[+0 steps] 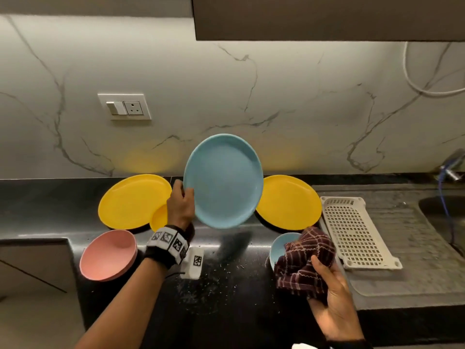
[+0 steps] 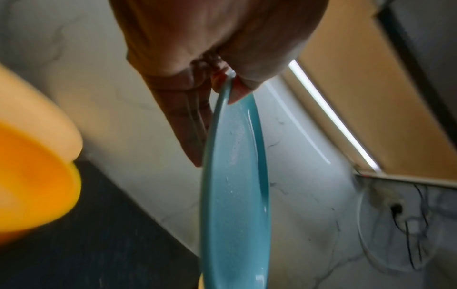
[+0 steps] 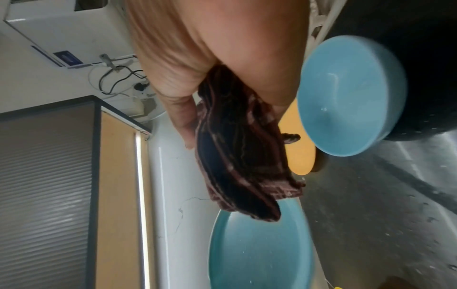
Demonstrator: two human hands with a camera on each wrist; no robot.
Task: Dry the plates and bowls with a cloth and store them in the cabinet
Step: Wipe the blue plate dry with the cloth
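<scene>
Left hand [image 1: 181, 205] has the blue plate [image 1: 222, 181] up off the black bench [image 1: 226, 285], tilted so its inner face turns toward the camera, and the grip is a pinch on the plate's left rim: thumb on the inner side, fingers [image 2: 190, 125] flat along the back, plain in the left wrist view, where small droplets speckle the plate's face. Right hand [image 1: 332, 295] sits low at the right with a bunched dark-red checked cloth [image 1: 305, 263] gathered in it, fingers behind the fabric and thumb [image 1: 317, 263] pressing on the front, so that grip is closed around the cloth; cloth and plate are apart, the cloth lower and to the right. On the bench behind the lifted plate lie two yellow plates, the left yellow plate [image 1: 133, 200] and the right yellow plate [image 1: 289, 201], one either side. A small yellow bowl [image 1: 159, 217] peeks out just left of the left wrist, overlapping the left yellow plate. A pink bowl [image 1: 108, 254] stands near the front left edge. A blue bowl [image 1: 281, 245] sits just behind the cloth, partly hidden by it. To the right, a white perforated tray [image 1: 357, 233] rests on the steel draining board [image 1: 407, 260] beside the sink [image 1: 445, 210]. Up top, the dark underside of a wall cabinet [image 1: 327, 18] hangs over the marble backsplash.
</scene>
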